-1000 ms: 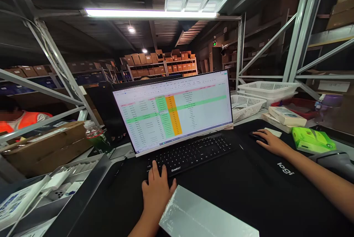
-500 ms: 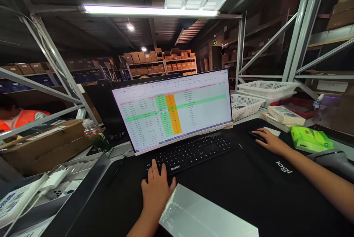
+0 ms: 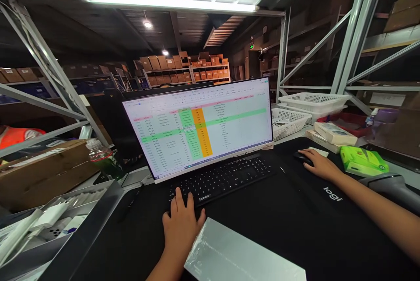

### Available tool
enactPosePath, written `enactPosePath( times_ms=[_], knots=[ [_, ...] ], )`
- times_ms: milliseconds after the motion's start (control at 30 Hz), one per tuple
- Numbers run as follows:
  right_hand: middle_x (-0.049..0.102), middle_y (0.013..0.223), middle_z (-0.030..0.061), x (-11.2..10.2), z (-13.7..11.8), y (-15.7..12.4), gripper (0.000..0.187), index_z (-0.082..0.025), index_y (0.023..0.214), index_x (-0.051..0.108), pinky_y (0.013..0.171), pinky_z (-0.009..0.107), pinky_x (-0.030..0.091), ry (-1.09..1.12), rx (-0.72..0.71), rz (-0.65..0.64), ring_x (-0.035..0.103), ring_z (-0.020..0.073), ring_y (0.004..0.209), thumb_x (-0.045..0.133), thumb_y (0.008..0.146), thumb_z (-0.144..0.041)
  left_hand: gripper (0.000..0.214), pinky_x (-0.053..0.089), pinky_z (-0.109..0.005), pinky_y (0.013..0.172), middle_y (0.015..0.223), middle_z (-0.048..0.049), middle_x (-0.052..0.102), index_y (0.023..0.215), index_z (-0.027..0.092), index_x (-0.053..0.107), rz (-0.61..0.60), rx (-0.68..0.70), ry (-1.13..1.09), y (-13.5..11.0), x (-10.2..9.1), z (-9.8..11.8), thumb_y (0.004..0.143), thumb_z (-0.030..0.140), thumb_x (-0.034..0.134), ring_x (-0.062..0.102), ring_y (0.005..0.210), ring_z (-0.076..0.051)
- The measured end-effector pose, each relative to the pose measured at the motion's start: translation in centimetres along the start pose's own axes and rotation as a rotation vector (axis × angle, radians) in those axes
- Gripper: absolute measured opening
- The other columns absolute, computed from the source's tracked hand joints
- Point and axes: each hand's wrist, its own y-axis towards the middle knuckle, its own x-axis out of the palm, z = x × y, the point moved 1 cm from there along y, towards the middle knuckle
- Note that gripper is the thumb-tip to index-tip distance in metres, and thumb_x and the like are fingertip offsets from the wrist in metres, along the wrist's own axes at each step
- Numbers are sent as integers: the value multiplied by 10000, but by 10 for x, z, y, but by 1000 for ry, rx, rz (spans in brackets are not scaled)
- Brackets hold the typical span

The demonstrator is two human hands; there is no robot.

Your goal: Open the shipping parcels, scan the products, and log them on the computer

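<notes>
**One hand on the keys, one on the mouse**

The left hand (image 3: 181, 224) lies palm down, its grip wide and flat and holding nothing. Its fingertips (image 3: 179, 194) touch the near left corner of the black keyboard (image 3: 226, 176). The rest of the keyboard stretches away to the right of that grip. Just to the right of the left wrist lies a flat wrapped box (image 3: 243, 257), its near edge touching the forearm.

The right hand (image 3: 320, 165) is well apart from the left. Its grip is cupped loosely over a black mouse (image 3: 300, 156), whose front end shows just beyond the fingertips. Both hands, keyboard and mouse rest on a black mat (image 3: 278, 215).

Beyond the left grip, past the keyboard, a monitor (image 3: 200, 125) shows a spreadsheet with green and orange columns. To the right of the right grip lies a green box (image 3: 362, 161), and nearer the camera a grey scanner (image 3: 390, 184). Beyond that grip are white boxes (image 3: 333, 132) and white baskets (image 3: 311, 101).

Well to the left of the left grip stand a bottle (image 3: 98, 154) and a cardboard box (image 3: 42, 171). Nearer on that side is a grey tray (image 3: 98, 211) of small white items.
</notes>
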Motion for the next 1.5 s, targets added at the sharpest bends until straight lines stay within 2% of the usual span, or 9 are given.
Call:
enactPosePath(
  times_ms=[200, 500, 700, 800, 1033, 1200, 1400, 1500],
  knots=[
    [599, 1397, 158, -1, -1, 0, 546, -207, 1367, 633, 1063, 469, 524, -8, 0, -4, 655, 323, 1205, 518, 852, -344, 633, 425, -499, 1064, 1701, -254, 169, 1584, 166, 379, -15, -1, -1, 0, -2, 0, 1030, 472, 356, 347, 1504, -370],
    [665, 1212, 139, -7, -5, 1, 447, -217, 1242, 633, 1035, 455, 530, -8, -11, 35, 666, 319, 1133, 557, 822, -349, 642, 420, -495, 1067, 1704, -255, 152, 1595, 169, 355, -31, -6, 20, -2, -4, 1, 1032, 477, 338, 349, 1504, -372],
    [640, 1338, 138, -1, 0, 0, 551, -217, 1362, 595, 1075, 461, 507, -8, -35, 50, 650, 314, 1200, 530, 825, -323, 640, 427, -508, 1055, 1700, -258, 167, 1583, 160, 381, -2, 5, -2, 0, 3, -1, 1026, 473, 348, 342, 1500, -382],
    [639, 1344, 136, -3, -1, 0, 530, -222, 1329, 626, 1073, 457, 510, -23, -23, 26, 656, 313, 1191, 534, 817, -321, 635, 432, -515, 1046, 1697, -258, 180, 1574, 160, 397, 22, 10, -10, 1, 5, -1, 1023, 471, 355, 348, 1494, -386],
    [676, 1235, 133, -10, -5, -1, 500, -213, 1290, 632, 1024, 447, 532, -32, 17, 29, 667, 325, 1135, 562, 813, -342, 632, 430, -504, 1053, 1698, -258, 175, 1578, 161, 390, -9, 5, -6, -2, -4, 0, 1029, 469, 349, 352, 1499, -379],
    [645, 1359, 114, -5, -1, -2, 591, -244, 1391, 605, 1084, 460, 497, -23, -3, 24, 643, 321, 1218, 551, 807, -325, 640, 422, -506, 1068, 1701, -256, 161, 1584, 157, 376, -28, 2, -19, -3, -6, 0, 1031, 477, 353, 336, 1507, -381],
    [669, 1234, 138, -7, -1, -2, 485, -201, 1263, 644, 1032, 458, 522, -31, 19, 24, 663, 330, 1136, 546, 811, -348, 640, 426, -508, 1061, 1699, -259, 167, 1583, 155, 378, -11, 5, -3, -2, -3, 0, 1030, 477, 357, 346, 1500, -384],
    [663, 1225, 145, -8, -1, -3, 482, -190, 1261, 627, 1033, 452, 520, -31, 19, 41, 657, 331, 1149, 541, 814, -349, 640, 425, -505, 1060, 1700, -256, 169, 1583, 158, 379, -13, 4, -4, -2, -1, 0, 1030, 479, 356, 348, 1501, -378]
  ],
)
